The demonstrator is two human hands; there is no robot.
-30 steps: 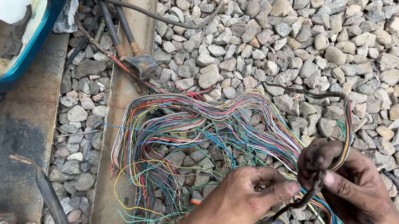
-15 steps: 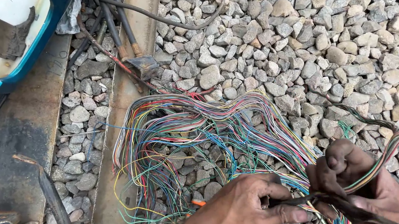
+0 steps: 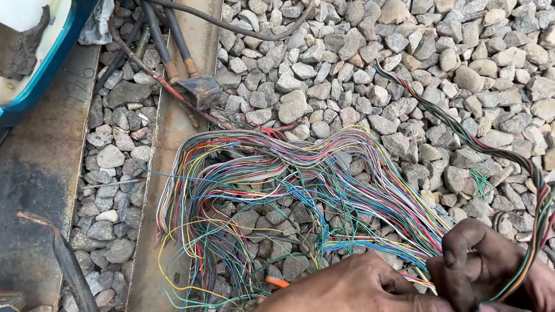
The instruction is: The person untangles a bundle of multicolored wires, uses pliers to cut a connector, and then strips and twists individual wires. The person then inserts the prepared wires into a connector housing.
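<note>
A second ago the twisted bundle of wires [image 3: 500, 151] lay curled close over my right hand [image 3: 492, 271]; now it stands drawn out, running up and away from that hand in a long arc across the gravel [image 3: 486, 27], its far end well apart from my fingers. My right hand is closed in a fist around the near end of that bundle, the strands passing out between the knuckles. My left hand [image 3: 356, 297] has stayed just beside it, fingers pressed together and touching the right hand at the thumb, pinching where the loose wires come in; what exactly sits between those fingertips I cannot make out. Both wrists are cut off by the bottom edge, and the lower part of my right hand with them. The loose tangle of coloured wires [image 3: 275, 198] spreads out ahead of my left hand, over the stones and partly onto the rusty steel rail [image 3: 173, 161], hiding the ground under it. A small orange piece [image 3: 276, 282] shows just beyond my left wrist, half buried. Farther off to the left lie a flat rusty plate [image 3: 12, 207], a blue-rimmed tub [image 3: 23, 66] cut by the top edge, and dark cables [image 3: 165, 22] running along the rail.
</note>
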